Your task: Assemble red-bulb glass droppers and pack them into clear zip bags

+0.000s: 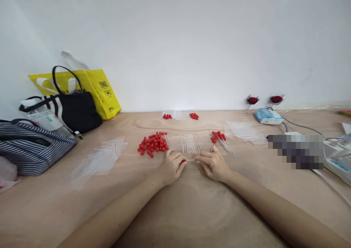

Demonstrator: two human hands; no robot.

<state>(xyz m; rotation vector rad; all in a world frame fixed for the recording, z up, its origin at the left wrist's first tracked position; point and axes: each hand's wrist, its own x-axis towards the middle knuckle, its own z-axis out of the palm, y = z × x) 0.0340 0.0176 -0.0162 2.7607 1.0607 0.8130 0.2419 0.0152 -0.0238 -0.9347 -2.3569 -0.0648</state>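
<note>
While my left hand pinches a bulb, likely soft, my right hand pinches the tube: light, probably brittle, best gripped near the bulb; both before the row.

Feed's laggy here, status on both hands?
Left hand closed on red bulb; right hand gripping the clear tube between them. Loose red bulbs left of the tube row, just beyond the hands.
</note>
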